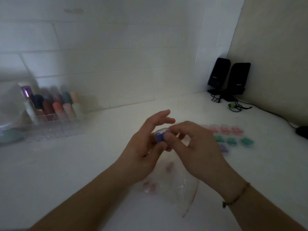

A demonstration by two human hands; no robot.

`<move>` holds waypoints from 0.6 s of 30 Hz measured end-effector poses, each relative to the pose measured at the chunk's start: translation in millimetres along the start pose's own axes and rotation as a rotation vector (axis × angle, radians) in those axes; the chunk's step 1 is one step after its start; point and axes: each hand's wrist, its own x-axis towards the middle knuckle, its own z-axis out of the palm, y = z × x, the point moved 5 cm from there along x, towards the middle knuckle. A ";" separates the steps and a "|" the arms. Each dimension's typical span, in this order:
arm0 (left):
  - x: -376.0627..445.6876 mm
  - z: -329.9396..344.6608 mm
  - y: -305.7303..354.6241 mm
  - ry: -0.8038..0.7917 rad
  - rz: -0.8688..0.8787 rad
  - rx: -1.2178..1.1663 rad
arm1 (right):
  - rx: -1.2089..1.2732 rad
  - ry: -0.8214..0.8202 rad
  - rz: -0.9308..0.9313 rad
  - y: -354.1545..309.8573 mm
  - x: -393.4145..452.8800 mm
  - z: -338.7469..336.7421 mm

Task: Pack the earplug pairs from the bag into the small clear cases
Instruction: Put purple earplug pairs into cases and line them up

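White tiled wall backs my pale bench, where the near-empty clear bag lies under my wrists and filled cases sit in rows to the right. My left hand and right hand both pinch a small clear case of blue earplugs above the bench. It looks light, stiff and slippery, so I judge its edges the best hold.

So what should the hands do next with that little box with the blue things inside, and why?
Probably press the small clear case shut and set it beside the purple case in the rows on the table. The left hand and right hand both pinch it, blue earplugs already sit inside, and filled cases lie sorted by colour. Whether the lid is latched is too blurred to tell.
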 end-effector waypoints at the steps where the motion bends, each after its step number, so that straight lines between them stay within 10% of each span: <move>1: 0.5 -1.9 -2.4 0.019 -0.026 0.028 | 0.028 0.030 0.001 1.6 1.4 -2.3; 10: 14.0 8.6 25.9 0.008 -0.016 0.759 | 0.397 0.087 0.267 35.6 12.5 -35.9; 18: 86.5 89.9 52.6 -0.113 -0.029 0.683 | 0.372 0.038 0.279 80.1 -2.1 -107.5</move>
